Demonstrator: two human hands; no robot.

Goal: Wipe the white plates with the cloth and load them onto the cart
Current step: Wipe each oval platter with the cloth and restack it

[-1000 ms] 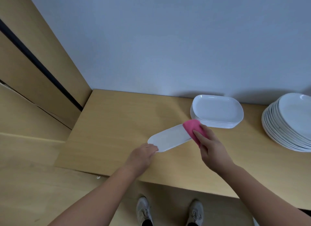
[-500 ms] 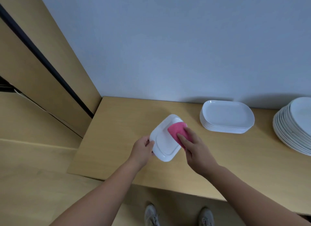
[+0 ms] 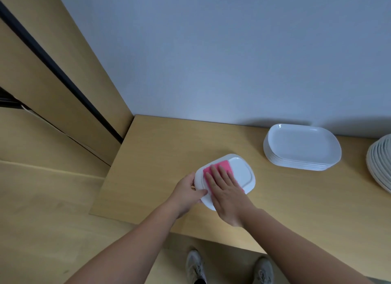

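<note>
Wiping in hand; no plate seen loaded yet

The left hand (image 3: 186, 193) grips the left rim of a white plate (image 3: 241, 173) over the counter (image 3: 158, 156); the right hand (image 3: 226, 190), fingers straight, presses the pink cloth (image 3: 221, 165) flat on the plate's left half; the oblong stack (image 3: 302, 146) and the round stack (image 3: 380, 161) on the right look still to do; no cart in view.

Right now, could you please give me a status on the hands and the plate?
Left hand grips plate rim. Right hand flat, pressing pink cloth on plate. Stacked plates sit apart, to the right. Nothing blocks the wipe.
</note>
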